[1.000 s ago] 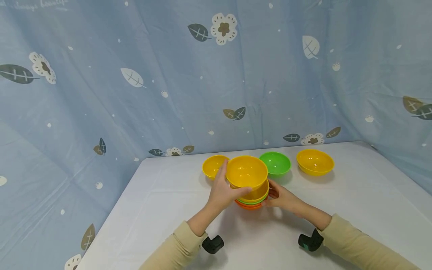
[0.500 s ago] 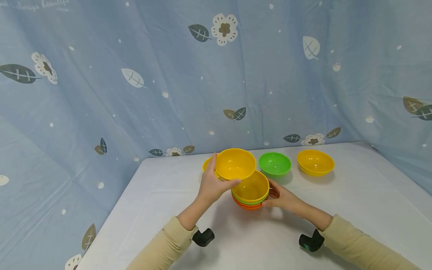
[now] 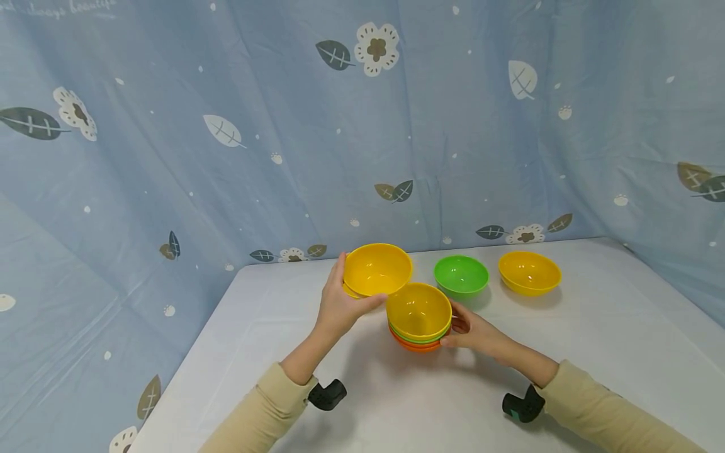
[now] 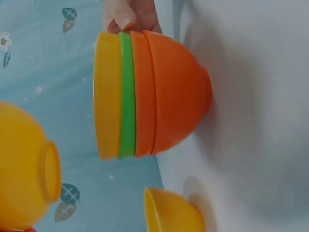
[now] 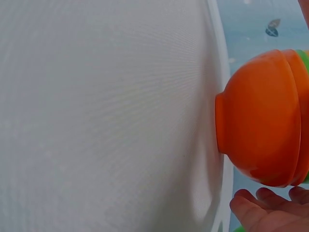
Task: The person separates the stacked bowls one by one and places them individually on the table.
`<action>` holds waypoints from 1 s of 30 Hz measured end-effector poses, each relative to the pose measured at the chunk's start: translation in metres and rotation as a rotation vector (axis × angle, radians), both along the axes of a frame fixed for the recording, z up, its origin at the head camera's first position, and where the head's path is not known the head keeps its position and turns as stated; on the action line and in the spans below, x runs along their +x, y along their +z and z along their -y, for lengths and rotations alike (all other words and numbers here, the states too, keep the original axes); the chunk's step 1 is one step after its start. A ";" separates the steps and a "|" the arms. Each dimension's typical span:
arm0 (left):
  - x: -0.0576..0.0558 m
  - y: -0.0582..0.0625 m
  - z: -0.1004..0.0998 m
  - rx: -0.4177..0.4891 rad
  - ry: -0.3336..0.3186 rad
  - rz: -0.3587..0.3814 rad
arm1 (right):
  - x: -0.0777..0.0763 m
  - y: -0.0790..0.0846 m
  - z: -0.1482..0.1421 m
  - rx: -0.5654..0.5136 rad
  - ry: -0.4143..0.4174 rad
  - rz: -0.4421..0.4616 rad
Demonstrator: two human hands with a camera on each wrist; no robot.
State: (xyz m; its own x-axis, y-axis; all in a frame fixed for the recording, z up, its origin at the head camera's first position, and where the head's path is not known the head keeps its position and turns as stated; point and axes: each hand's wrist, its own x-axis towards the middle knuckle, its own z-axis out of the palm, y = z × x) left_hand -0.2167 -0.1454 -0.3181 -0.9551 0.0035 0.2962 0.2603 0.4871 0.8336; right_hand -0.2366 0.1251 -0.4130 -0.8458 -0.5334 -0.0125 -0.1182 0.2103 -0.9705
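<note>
My left hand [image 3: 338, 307] grips a yellow bowl [image 3: 377, 269] by its side, thumb at the near rim, and holds it up over the table. In the left wrist view this bowl [image 4: 19, 166] shows its foot ring, well apart from the stack. The nested stack [image 3: 420, 313] stands upright on the table, yellow on top, then green, with two orange bowls [image 4: 176, 92] underneath. Around the stack's right side my right hand [image 3: 480, 333] curls its fingers, thumb towards the front. The right wrist view shows its fingertips [image 5: 246, 208] close by the lower orange bowl [image 5: 260, 118].
Behind the raised bowl another yellow bowl [image 4: 176, 212] sits on the table, mostly hidden in the head view. A green bowl [image 3: 461, 275] and a wide yellow bowl [image 3: 529, 273] stand along the back. A blue patterned curtain [image 3: 317, 126] hangs behind the white table [image 3: 266, 352].
My left hand has carried the yellow bowl left and slightly away from above the stack, uncovering the stack's top yellow bowl. My right hand has stayed at the stack.
</note>
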 end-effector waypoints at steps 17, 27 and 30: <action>-0.005 0.006 0.034 -0.027 0.072 -0.035 | 0.001 0.006 0.001 0.002 -0.007 -0.009; -0.004 0.006 0.053 -0.011 0.104 -0.011 | 0.000 0.011 0.001 0.042 -0.032 0.000; -0.005 0.006 0.058 -0.006 0.111 -0.007 | 0.000 0.012 0.001 0.046 -0.037 -0.001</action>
